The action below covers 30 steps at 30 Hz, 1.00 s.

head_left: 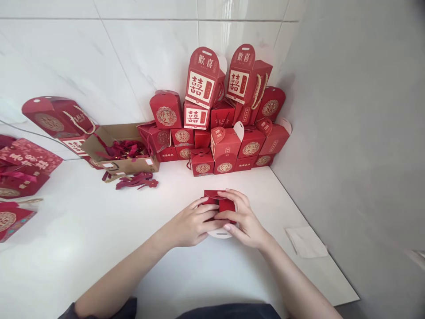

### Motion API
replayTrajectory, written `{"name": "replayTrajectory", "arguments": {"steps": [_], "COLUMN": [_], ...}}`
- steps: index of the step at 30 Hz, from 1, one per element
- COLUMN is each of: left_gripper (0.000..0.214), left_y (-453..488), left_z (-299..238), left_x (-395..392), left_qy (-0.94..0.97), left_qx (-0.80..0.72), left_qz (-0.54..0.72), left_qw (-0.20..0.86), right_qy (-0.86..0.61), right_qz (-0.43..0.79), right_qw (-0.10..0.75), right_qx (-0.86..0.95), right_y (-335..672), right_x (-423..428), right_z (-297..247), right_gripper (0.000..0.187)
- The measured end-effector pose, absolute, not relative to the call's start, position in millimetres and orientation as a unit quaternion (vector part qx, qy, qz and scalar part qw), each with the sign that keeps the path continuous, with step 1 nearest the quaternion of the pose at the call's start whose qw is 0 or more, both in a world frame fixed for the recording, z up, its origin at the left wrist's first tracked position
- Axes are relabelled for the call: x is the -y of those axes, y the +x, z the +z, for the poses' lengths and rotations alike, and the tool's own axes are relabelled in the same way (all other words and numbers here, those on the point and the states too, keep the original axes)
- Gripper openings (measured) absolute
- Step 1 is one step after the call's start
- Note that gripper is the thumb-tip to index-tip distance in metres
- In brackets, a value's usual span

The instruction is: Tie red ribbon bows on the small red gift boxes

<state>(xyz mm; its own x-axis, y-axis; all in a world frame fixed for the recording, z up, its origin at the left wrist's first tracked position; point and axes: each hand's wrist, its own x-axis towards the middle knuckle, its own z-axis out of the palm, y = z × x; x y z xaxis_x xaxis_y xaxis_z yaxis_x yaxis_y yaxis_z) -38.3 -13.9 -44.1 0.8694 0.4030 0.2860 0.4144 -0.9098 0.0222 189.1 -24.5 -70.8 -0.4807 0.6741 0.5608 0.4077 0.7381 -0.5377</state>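
Between my two hands, over the near middle of the white table, is a small red paper gift box [227, 205]. Its top is partly unfolded, with one red flap at the far side and a rounded white flap sticking out toward me. My left hand [195, 221] closes on its left side, fingers lying across the top opening. On the right side my right hand [244, 219] grips it, with the thumb near the white flap and fingertips on the far flap and top. The fingers hide much of the box.
Stacked red gift boxes [225, 167] stand against the tiled wall. Left of them, an open cardboard box [133, 166] holds dark red ribbons, and more ribbons [137, 180] lie before it. Other red boxes [23, 186] are at far left. A white tissue [306, 242] lies near the grey wall.
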Motion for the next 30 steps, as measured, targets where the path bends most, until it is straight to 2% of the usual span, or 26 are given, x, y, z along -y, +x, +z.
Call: {"name": "replayTrajectory", "arguments": {"steps": [5,12,18,23,30], "left_gripper": [0.041,0.032,0.044,0.036,0.04], "left_y": [-40,-43,-44,-46,-48], "left_z": [-68,-100,-110,-105,-111], "left_x": [7,-2,0,0,-5], "left_qy": [-0.952,-0.868,-0.864,-0.893,-0.836], "left_qx": [0.19,0.136,0.166,0.174,0.233], "left_qz": [-0.208,-0.409,-0.396,-0.37,-0.461], "left_qw": [0.117,0.248,0.264,0.186,0.182], "right_qy": [-0.308,-0.296,-0.328,-0.322,-0.329], "right_qz": [0.128,0.149,0.19,0.19,0.181], "right_qw": [0.328,0.407,0.45,0.44,0.433], "right_qx": [0.884,0.851,0.808,0.816,0.82], "right_y": [189,185,193,190,188], "right_x": [24,25,24,24,23], "right_z": [-69,-80,-82,-81,-84], "right_gripper": [0.036,0.022,0.016,0.017,0.02]}}
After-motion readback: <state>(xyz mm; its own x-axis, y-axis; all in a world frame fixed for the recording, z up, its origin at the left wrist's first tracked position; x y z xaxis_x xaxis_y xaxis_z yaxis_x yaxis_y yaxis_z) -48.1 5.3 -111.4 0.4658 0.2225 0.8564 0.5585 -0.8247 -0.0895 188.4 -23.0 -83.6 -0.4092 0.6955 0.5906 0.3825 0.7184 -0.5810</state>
